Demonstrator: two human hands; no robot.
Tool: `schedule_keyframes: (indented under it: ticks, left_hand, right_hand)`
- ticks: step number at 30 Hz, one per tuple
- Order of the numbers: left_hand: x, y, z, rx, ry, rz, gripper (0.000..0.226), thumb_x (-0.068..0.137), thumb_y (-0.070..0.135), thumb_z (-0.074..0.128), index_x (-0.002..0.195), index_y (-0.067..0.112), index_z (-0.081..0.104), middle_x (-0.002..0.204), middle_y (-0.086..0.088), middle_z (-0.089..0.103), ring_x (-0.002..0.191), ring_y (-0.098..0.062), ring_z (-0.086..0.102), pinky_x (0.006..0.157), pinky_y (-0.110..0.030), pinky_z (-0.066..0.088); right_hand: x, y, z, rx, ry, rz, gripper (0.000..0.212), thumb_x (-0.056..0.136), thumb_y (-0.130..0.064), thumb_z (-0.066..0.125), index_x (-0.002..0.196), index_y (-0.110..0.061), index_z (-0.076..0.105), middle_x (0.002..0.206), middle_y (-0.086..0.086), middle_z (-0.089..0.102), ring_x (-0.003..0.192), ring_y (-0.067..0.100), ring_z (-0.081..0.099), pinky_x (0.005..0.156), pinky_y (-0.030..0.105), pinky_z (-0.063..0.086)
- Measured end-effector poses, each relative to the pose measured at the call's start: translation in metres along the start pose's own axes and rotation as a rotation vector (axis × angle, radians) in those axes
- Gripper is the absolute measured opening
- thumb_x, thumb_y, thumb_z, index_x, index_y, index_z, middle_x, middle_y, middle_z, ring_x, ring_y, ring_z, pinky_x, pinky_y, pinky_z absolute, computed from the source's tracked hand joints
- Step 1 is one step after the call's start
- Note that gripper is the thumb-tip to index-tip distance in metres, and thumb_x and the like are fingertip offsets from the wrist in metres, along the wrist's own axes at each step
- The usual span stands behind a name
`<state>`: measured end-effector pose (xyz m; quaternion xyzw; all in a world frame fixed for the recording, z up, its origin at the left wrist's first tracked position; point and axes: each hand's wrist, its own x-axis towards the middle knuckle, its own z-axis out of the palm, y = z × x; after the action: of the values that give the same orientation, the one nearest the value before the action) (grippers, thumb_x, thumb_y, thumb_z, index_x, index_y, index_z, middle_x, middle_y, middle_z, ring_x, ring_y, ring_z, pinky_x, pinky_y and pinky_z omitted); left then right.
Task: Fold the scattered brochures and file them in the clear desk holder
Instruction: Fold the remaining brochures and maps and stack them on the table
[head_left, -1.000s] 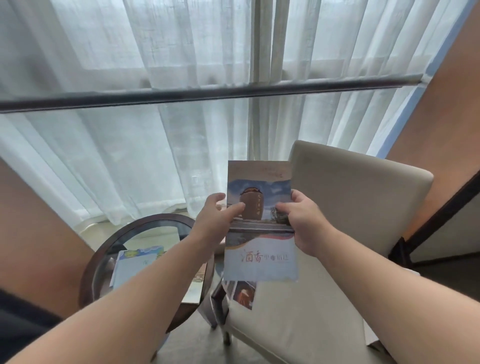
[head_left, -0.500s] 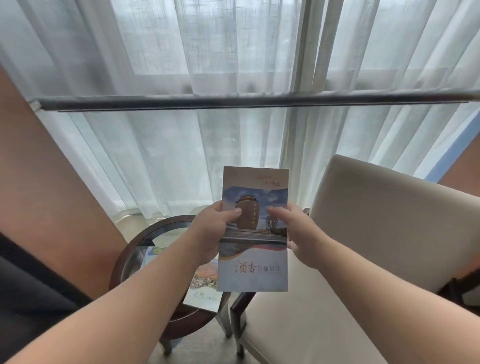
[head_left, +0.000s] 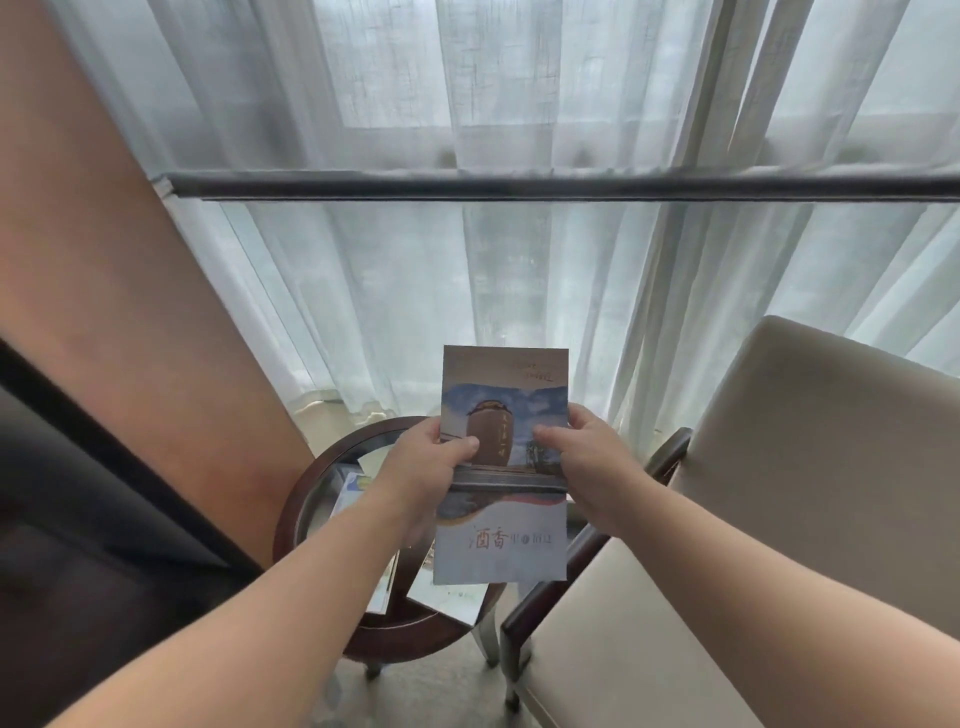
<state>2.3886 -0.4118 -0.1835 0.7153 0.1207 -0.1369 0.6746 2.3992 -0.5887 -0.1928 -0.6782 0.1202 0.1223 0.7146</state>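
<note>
Head view: a round dark wooden desk with a glass top stands low in the middle. Loose brochures lie flat on it, partly hidden behind the hands; how many there are cannot be told.

A folded brochure is held upright in the air above the desk, its cover with a brown tower and blue sky facing the camera. The left hand pinches its left edge, thumb curled onto the cover and the other fingers hidden behind the paper. The right hand pinches the right edge the same way, thumb pressed on the front.

A beige upholstered chair with dark wooden arms stands just beside the desk on the right. Sheer white curtains hang behind, crossed by a dark horizontal rail.
</note>
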Motion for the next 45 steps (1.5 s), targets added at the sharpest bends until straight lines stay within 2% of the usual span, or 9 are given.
schedule_keyframes:
  ticks: [3, 6, 12, 17, 20, 25, 29, 36, 45]
  left_hand:
    - [0.017, -0.012, -0.020, -0.036, 0.023, -0.006, 0.014, 0.096, 0.013, 0.055, 0.106, 0.010, 0.064, 0.097, -0.015, 0.074, 0.081, -0.031, 0.073, 0.068, -0.042, 0.059]
    - [0.039, -0.024, -0.044, -0.014, -0.018, -0.041, 0.014, 0.096, 0.014, 0.054, 0.106, 0.012, 0.064, 0.099, -0.015, 0.074, 0.088, -0.034, 0.071, 0.079, -0.050, 0.058]
    - [0.105, -0.070, -0.093, 0.543, 0.006, 0.044, 0.015, 0.088, 0.033, 0.061, 0.102, 0.029, 0.055, 0.083, 0.001, 0.066, 0.081, -0.018, 0.065, 0.071, -0.041, 0.057]
    - [0.151, -0.130, -0.105, 0.743, -0.082, -0.002, 0.010, 0.090, 0.033, 0.056, 0.099, 0.032, 0.051, 0.075, 0.001, 0.063, 0.075, -0.018, 0.062, 0.068, -0.040, 0.052]
    - [0.174, -0.170, -0.100, 0.825, -0.126, -0.014, 0.010, 0.091, 0.030, 0.053, 0.101, 0.030, 0.050, 0.082, 0.003, 0.063, 0.078, -0.020, 0.059, 0.064, -0.036, 0.048]
    - [0.207, -0.225, -0.088, 0.908, -0.140, -0.075, 0.009, 0.092, 0.023, 0.048, 0.101, 0.025, 0.051, 0.092, -0.005, 0.064, 0.081, -0.027, 0.056, 0.064, -0.035, 0.043]
    - [0.230, -0.259, -0.078, 0.960, -0.147, -0.107, 0.011, 0.090, 0.020, 0.050, 0.101, 0.020, 0.053, 0.096, -0.006, 0.063, 0.083, -0.028, 0.056, 0.069, -0.038, 0.048]
    - [0.253, -0.290, -0.058, 1.039, -0.133, -0.089, 0.029, 0.090, 0.034, 0.059, 0.115, 0.022, 0.051, 0.109, -0.005, 0.051, 0.096, -0.028, 0.056, 0.081, -0.043, 0.051]
    - [0.256, -0.309, -0.051, 1.116, -0.119, -0.047, 0.052, 0.090, 0.037, 0.061, 0.135, 0.023, 0.038, 0.116, -0.006, 0.050, 0.099, -0.029, 0.058, 0.071, -0.035, 0.043]
  right_hand:
    - [0.018, 0.011, 0.019, -0.125, 0.032, 0.108, 0.039, 0.089, -0.030, 0.063, 0.121, -0.025, 0.043, 0.105, 0.008, 0.069, 0.079, 0.024, 0.073, 0.059, 0.038, 0.060]
    - [0.038, 0.023, 0.036, -0.189, 0.031, 0.138, 0.022, 0.088, -0.029, 0.066, 0.105, -0.016, 0.060, 0.093, 0.007, 0.075, 0.077, 0.026, 0.074, 0.072, 0.049, 0.062]
    - [0.078, 0.065, 0.076, -0.404, 0.165, 0.177, 0.006, 0.088, -0.019, 0.062, 0.089, -0.015, 0.067, 0.084, 0.004, 0.074, 0.076, 0.023, 0.071, 0.066, 0.040, 0.058]
    - [0.105, 0.136, 0.092, -0.505, 0.295, 0.294, 0.022, 0.089, -0.026, 0.063, 0.109, -0.023, 0.054, 0.093, -0.007, 0.065, 0.077, 0.009, 0.063, 0.052, 0.025, 0.045]
    - [0.118, 0.182, 0.095, -0.601, 0.327, 0.326, 0.031, 0.091, -0.024, 0.060, 0.121, -0.026, 0.049, 0.102, -0.003, 0.065, 0.082, 0.014, 0.062, 0.056, 0.027, 0.045]
    - [0.143, 0.242, 0.098, -0.633, 0.291, 0.387, 0.027, 0.092, -0.023, 0.056, 0.119, -0.027, 0.052, 0.111, -0.002, 0.065, 0.086, 0.017, 0.062, 0.068, 0.033, 0.055]
    - [0.165, 0.274, 0.093, -0.638, 0.293, 0.427, 0.030, 0.090, -0.020, 0.056, 0.120, -0.024, 0.052, 0.113, 0.001, 0.064, 0.085, 0.018, 0.060, 0.061, 0.030, 0.049]
    - [0.191, 0.292, 0.083, -0.665, 0.318, 0.450, 0.032, 0.090, -0.021, 0.058, 0.121, -0.023, 0.053, 0.113, 0.002, 0.059, 0.090, 0.022, 0.061, 0.075, 0.040, 0.057]
    - [0.194, 0.300, 0.084, -0.710, 0.311, 0.513, 0.032, 0.089, -0.022, 0.060, 0.120, -0.017, 0.052, 0.117, 0.007, 0.050, 0.094, 0.026, 0.058, 0.080, 0.040, 0.053]
